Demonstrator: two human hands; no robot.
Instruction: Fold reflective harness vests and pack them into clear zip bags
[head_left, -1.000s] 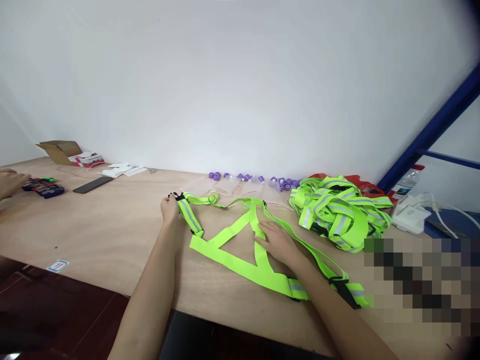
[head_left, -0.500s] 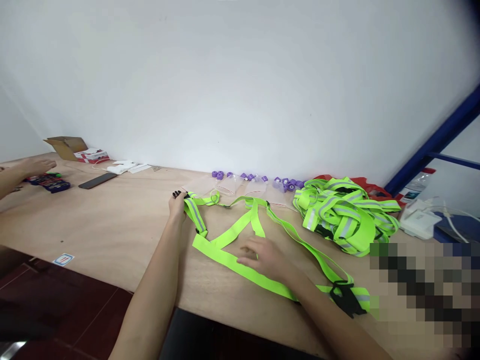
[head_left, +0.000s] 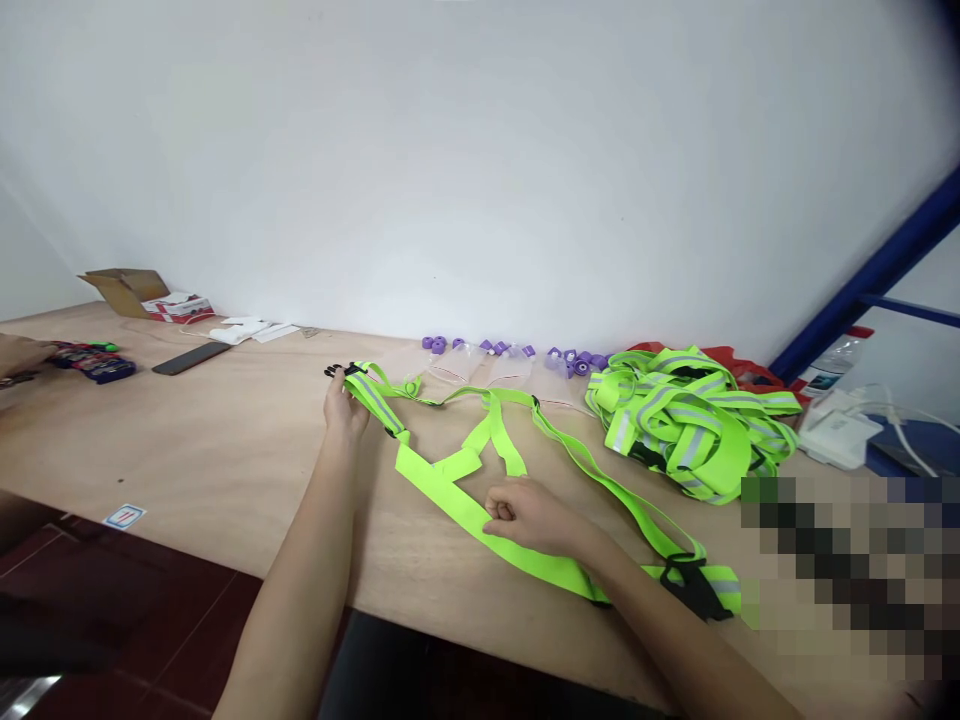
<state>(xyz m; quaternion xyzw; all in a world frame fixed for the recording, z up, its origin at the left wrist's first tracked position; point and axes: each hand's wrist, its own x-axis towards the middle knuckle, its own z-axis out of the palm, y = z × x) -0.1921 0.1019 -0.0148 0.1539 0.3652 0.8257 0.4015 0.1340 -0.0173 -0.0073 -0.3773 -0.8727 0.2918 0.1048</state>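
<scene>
A neon-yellow reflective vest (head_left: pixel 457 505) of elastic straps with grey stripes lies spread on the table. At its far left end, my left hand (head_left: pixel 346 408) is closed around a strap beside a black buckle prong (head_left: pixel 335 370). My right hand (head_left: pixel 529 515) is curled over the wide waist strap, where a narrower strap runs behind the fingers; exactly what they pinch is partly hidden. A larger black buckle (head_left: pixel 696 588) rests at the vest's near right end. One diagonal strap is folded over near the middle.
A heap of similar straps (head_left: pixel 694 425) lies at right, by a water bottle (head_left: pixel 836 360) and white adapter (head_left: pixel 838 432). Clear bags (head_left: pixel 510 368) and purple rolls (head_left: pixel 581 365) line the wall. At left are a dark flat bar (head_left: pixel 191 358), a carton (head_left: pixel 127 290) and another person's hand (head_left: pixel 22 360).
My left hand has moved slightly left and away from me with the strap end. My right fingers have curled in. The diagonal strap has gone from straight to folded.
</scene>
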